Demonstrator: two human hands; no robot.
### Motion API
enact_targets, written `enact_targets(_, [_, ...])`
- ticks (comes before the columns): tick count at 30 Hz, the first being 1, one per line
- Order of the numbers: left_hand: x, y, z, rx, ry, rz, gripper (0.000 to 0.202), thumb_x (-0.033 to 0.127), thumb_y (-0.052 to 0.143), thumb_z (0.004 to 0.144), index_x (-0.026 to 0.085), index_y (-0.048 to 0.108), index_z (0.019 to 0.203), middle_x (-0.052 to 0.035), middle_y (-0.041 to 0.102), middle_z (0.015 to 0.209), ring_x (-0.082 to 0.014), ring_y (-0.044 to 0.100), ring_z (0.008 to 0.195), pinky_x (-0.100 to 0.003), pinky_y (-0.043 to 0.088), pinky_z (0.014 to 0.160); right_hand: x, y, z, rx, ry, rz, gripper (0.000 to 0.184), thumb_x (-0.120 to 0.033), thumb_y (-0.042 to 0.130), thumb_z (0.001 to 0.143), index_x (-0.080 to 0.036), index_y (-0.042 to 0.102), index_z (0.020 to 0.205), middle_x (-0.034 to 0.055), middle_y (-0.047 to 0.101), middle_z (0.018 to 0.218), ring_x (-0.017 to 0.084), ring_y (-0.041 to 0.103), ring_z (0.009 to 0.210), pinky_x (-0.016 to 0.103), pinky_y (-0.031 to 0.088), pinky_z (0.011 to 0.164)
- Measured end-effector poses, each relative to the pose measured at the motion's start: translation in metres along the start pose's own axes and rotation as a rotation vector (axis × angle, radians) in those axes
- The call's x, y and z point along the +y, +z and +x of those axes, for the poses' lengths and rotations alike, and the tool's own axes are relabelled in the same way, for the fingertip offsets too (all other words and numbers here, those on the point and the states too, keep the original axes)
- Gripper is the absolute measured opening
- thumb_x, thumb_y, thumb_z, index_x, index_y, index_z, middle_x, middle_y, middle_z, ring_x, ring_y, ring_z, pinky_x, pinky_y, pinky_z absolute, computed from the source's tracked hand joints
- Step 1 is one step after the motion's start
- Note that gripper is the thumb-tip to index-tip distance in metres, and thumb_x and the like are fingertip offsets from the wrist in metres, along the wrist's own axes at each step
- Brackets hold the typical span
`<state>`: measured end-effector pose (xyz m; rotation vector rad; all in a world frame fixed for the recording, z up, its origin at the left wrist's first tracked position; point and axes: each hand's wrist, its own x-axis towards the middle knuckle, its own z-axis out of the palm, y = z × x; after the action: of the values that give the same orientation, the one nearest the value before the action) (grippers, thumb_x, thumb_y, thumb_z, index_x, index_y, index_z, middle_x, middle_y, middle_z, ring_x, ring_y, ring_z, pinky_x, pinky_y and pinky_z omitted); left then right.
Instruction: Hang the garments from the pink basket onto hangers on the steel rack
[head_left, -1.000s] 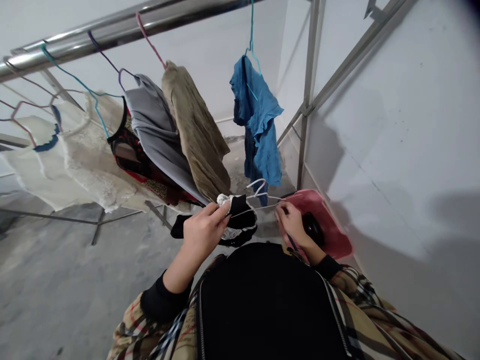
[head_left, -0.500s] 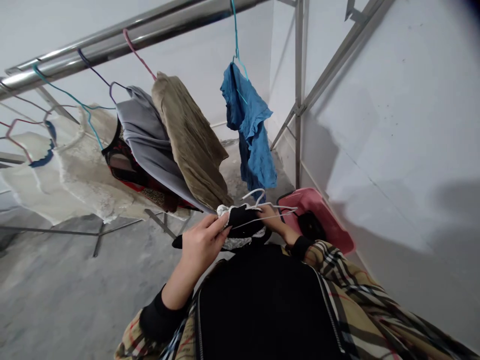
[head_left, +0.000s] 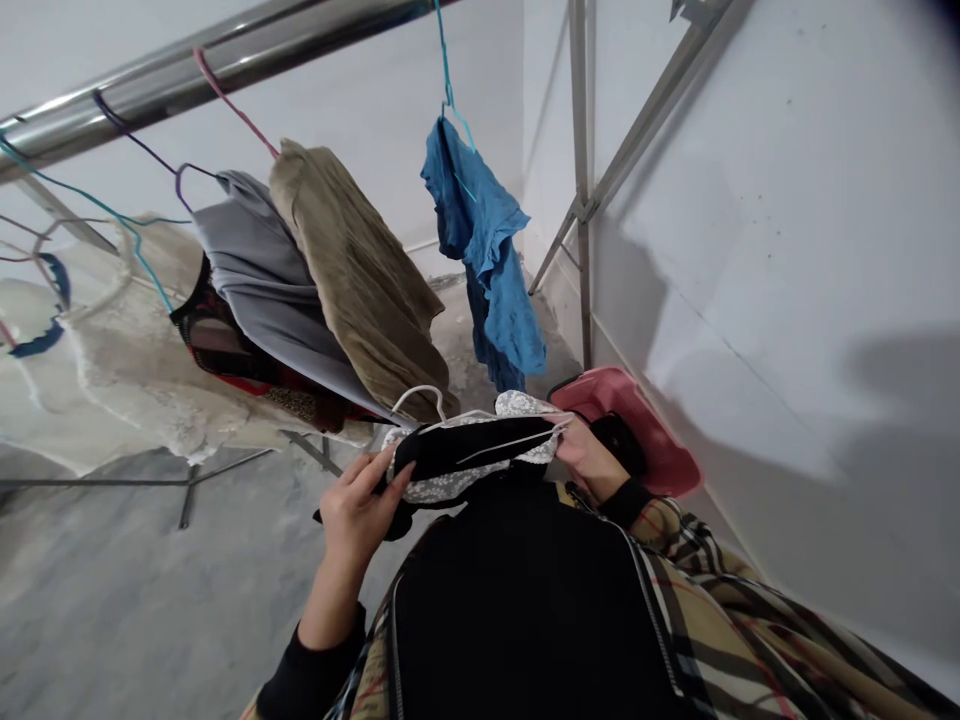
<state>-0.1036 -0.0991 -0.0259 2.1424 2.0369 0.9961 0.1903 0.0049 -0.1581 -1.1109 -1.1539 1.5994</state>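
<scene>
In the head view, the left hand pinches one end of a black-and-white garment, a white hanger lying along it; the right hand holds the other end. The garment spans the person's front, left of a pink basket.

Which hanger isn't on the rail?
The white hanger, between the left hand and right hand; the pink, purple and turquoise hangers hang from the metal rail.
</scene>
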Motion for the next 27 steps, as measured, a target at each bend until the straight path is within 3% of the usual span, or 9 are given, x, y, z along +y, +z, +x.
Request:
enact_targets(3, [-0.007,0.001,0.005,0.089,0.054,0.01,0.026,0.029,0.071,0.079,0.024,0.073,0.105,-0.0035,0.072,0.088,-0.0156,0.068,0.076,-0.024,0.052,0.072,0.005,-0.004,0.006,-0.129,0.186,0.364,0.026,-0.034,0.062,0.069,-0.019,0.071,0.088,0.0062,0.074,0.083,0.025,0.067,0.09,0.041,0.051,0.087])
enact_targets(6, [-0.01,0.001,0.008,0.125,0.084,0.029,0.024,0.029,0.071,0.079,0.022,0.073,0.102,-0.0019,0.071,0.082,-0.0131,0.067,0.07,-0.022,0.052,0.067,0.003,-0.005,0.008,-0.198,0.309,0.53,0.027,-0.029,0.067,0.064,-0.019,0.07,0.09,0.0042,0.074,0.082,0.024,0.067,0.086,0.039,0.051,0.084])
enact_targets(9, [-0.01,-0.001,0.009,0.112,0.126,0.03,0.024,0.027,0.071,0.08,0.022,0.073,0.103,-0.001,0.07,0.081,-0.0117,0.066,0.067,-0.02,0.052,0.065,-0.001,0.0,0.011,-0.066,0.348,0.541,0.03,-0.024,0.069,0.061,-0.019,0.069,0.09,0.0036,0.074,0.081,0.023,0.067,0.079,0.038,0.051,0.078])
enact_targets(12, [-0.009,-0.003,0.007,0.07,0.18,0.008,0.027,0.026,0.071,0.08,0.023,0.071,0.107,-0.0011,0.07,0.084,-0.0121,0.067,0.071,-0.02,0.053,0.067,-0.004,0.004,0.013,0.245,0.256,0.449,0.029,-0.021,0.07,0.056,-0.02,0.07,0.086,0.0016,0.072,0.075,0.021,0.065,0.07,0.036,0.051,0.071])
enact_targets(14, [-0.007,-0.004,0.006,0.036,0.205,0.007,0.03,0.026,0.071,0.08,0.023,0.069,0.11,-0.0011,0.07,0.086,-0.0123,0.067,0.073,-0.02,0.053,0.068,-0.005,0.005,0.013,0.372,0.188,0.403,0.027,-0.023,0.068,0.056,-0.02,0.07,0.083,0.0003,0.07,0.072,0.019,0.062,0.066,0.033,0.049,0.067])
enact_targets(20, [-0.008,-0.007,-0.002,-0.035,0.245,0.153,0.037,0.032,0.069,0.083,0.025,0.065,0.119,-0.0002,0.069,0.083,-0.0099,0.065,0.066,-0.017,0.047,0.059,-0.006,0.001,0.009,0.515,0.004,0.095,0.031,-0.024,0.056,0.061,-0.018,0.069,0.09,0.0016,0.069,0.077,0.016,0.057,0.069,0.028,0.045,0.065])
enact_targets(27, [-0.009,-0.002,-0.013,-0.069,0.283,0.278,0.031,0.031,0.063,0.088,0.027,0.067,0.119,0.0003,0.07,0.081,-0.0088,0.064,0.065,-0.017,0.04,0.053,-0.004,-0.004,0.007,0.635,-0.204,-0.269,0.038,-0.015,0.045,0.066,-0.02,0.067,0.096,0.0035,0.069,0.087,0.02,0.06,0.086,0.036,0.048,0.084])
